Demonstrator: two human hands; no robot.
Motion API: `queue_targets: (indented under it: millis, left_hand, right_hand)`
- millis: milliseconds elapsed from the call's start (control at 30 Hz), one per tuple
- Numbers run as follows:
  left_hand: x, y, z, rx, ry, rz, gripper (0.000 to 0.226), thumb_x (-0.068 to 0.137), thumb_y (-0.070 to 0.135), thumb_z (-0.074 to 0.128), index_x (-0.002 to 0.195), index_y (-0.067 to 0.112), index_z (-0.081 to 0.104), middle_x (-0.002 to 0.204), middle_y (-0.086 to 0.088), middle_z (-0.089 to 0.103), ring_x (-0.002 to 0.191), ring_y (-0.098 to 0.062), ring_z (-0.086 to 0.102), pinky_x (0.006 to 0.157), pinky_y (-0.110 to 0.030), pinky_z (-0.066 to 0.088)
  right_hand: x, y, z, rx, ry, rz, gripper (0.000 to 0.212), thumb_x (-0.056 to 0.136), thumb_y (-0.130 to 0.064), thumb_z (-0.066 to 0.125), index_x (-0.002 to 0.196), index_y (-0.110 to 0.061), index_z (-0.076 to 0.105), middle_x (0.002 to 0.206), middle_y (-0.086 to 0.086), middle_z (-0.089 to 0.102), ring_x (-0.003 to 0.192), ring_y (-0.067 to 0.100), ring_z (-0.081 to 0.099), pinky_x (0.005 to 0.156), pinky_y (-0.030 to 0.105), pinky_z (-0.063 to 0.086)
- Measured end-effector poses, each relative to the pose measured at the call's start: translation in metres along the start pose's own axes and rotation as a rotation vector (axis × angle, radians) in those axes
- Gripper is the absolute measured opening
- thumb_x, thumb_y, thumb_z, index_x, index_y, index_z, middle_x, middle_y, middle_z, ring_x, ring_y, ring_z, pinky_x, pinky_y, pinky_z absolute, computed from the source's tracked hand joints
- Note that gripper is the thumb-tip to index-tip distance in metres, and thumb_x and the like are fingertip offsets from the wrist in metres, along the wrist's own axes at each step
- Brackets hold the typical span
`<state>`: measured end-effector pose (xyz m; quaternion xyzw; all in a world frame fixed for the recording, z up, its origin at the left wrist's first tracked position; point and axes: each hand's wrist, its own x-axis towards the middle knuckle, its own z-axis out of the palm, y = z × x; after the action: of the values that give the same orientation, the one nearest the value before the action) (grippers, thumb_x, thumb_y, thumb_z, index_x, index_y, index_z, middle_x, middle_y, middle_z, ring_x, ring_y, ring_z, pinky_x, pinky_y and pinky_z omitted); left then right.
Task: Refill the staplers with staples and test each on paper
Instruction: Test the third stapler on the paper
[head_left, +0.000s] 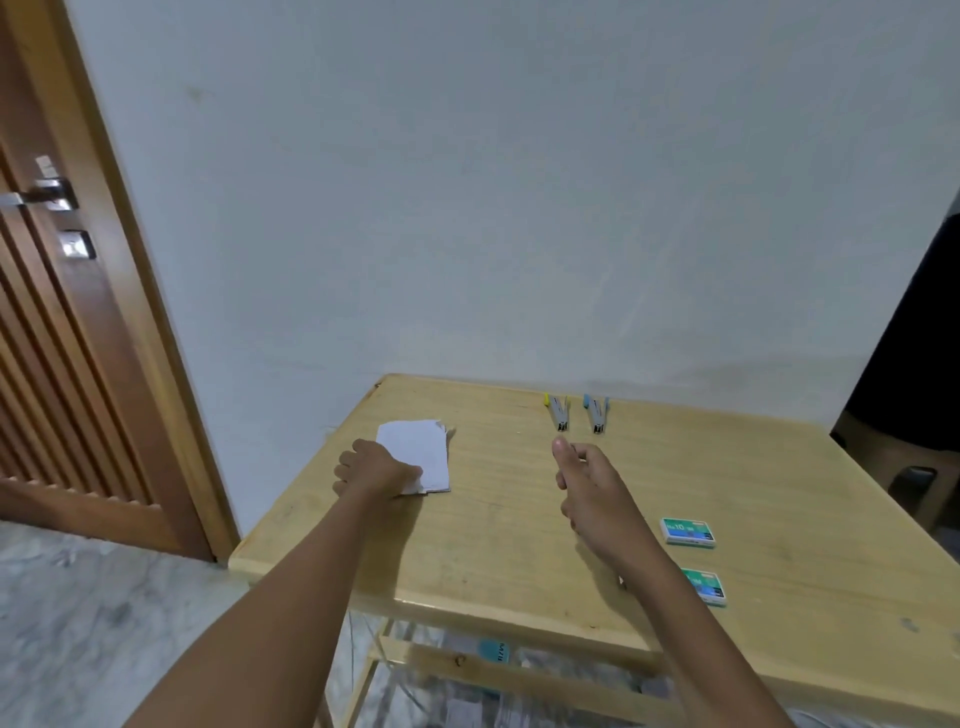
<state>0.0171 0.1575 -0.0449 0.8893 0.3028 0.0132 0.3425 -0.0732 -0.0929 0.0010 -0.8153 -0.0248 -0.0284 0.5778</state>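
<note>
A wooden table (498, 551) stands against a pale wall (467, 182); a small stack of white paper (422, 451) lies near its left edge. The left hand (376, 472) rests on the near left corner of the paper with its fingers bent; whether it pinches the sheets or only presses them down, I cannot tell. The right hand (589, 493) hovers above the middle of the table, holding nothing, fingers loosely curled and thumb pointing forward. Just beyond it, near the far edge, two staplers lie side by side and a little apart; the yellow-tipped stapler (559, 413) is on the left, the blue-tipped stapler (596, 415) on the right. Two green boxes of staples sit to the right of the right forearm; the farther box (688, 531) shows whole, the nearer box (707, 588) is partly hidden by the arm. A brown door (78, 364) stands at the left.
</note>
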Motion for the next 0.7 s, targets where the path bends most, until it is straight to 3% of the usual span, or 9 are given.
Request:
queue_targets:
  millis: [200,400,700]
  left_hand:
    - [0.004,-0.004,-0.009,-0.015,-0.091,0.000,0.070,0.080,0.042,0.075,0.132,0.008,0.043,0.141,-0.014,0.038,0.132,-0.030,0.035,0.106,-0.038,0.033]
    - [-0.009,0.004,-0.008,0.020,-0.081,-0.070,0.087,0.071,0.036,0.079,0.137,0.005,0.032,0.137,-0.011,0.031,0.127,-0.026,0.035,0.102,-0.034,0.035]
    - [-0.003,0.010,-0.011,0.055,-0.100,-0.110,0.072,0.072,0.033,0.079,0.130,0.009,0.042,0.132,-0.010,0.037,0.122,-0.026,0.038,0.092,-0.031,0.039]
  right_hand:
    - [-0.009,0.004,-0.002,-0.006,-0.041,-0.023,0.046,0.088,-0.070,0.043,0.099,-0.026,0.055,0.082,0.000,0.048,0.066,0.016,0.041,0.066,0.034,0.037]
    - [-0.019,0.004,-0.004,0.017,-0.064,-0.051,0.043,0.089,-0.066,0.045,0.100,-0.026,0.056,0.081,0.000,0.046,0.064,0.014,0.039,0.064,0.033,0.035]
    - [-0.013,-0.005,-0.009,0.038,-0.049,-0.061,0.044,0.091,-0.062,0.048,0.100,-0.021,0.058,0.080,-0.001,0.048,0.064,0.015,0.040,0.064,0.032,0.035]
